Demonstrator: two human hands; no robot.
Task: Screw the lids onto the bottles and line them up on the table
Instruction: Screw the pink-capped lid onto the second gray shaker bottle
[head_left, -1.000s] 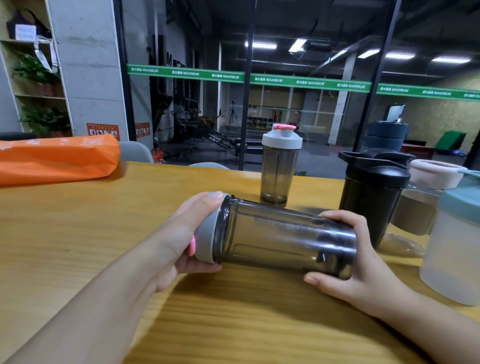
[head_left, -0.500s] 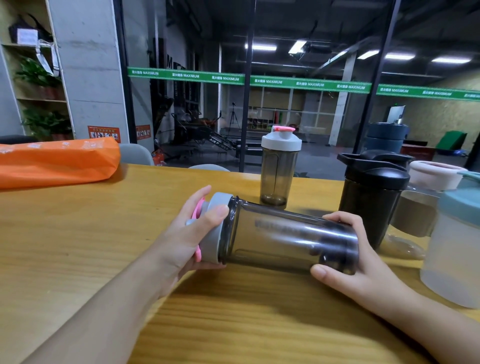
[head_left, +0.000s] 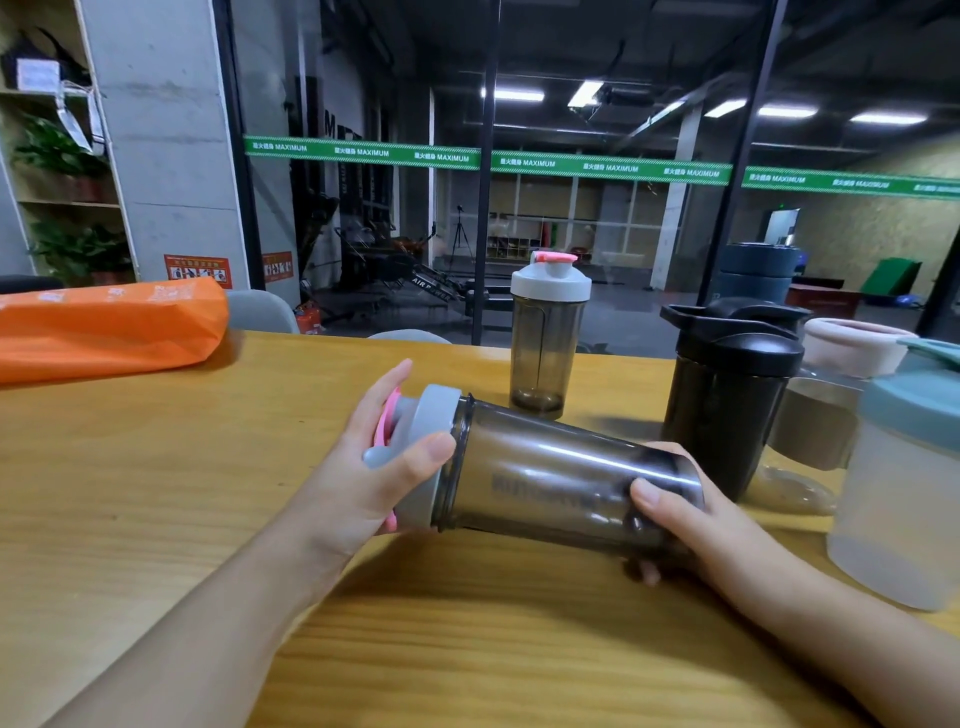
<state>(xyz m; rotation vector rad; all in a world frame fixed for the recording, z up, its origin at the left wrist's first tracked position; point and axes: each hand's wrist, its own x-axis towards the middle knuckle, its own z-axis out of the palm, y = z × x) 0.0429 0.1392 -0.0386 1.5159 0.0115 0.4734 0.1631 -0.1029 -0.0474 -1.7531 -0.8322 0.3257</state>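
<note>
Above table (head_left: 156, 493), centre: smoky bottle (head_left: 561, 483) held sideways, lid (head_left: 421, 457) pointing left. Left hand (head_left: 363, 478) grips lid, thumb on rim, fingers behind, mostly hidden. Right hand (head_left: 691, 525) grips base; fingertips hidden under bottle. Print on wall blurred, unreadable. Behind: capped bottle (head_left: 545, 338) upright. Right: black bottle (head_left: 727, 395), then pink-lidded bottle (head_left: 841, 384) partly hidden, blue-lidded bottle (head_left: 904, 478) cut by edge. Far left: orange bag (head_left: 104, 327), cut off.

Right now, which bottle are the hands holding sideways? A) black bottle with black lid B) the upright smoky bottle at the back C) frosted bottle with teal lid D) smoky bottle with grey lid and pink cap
D: the left hand grips the grey lid and the right hand grips the base of the smoky bottle, which lies sideways above the table.
</note>
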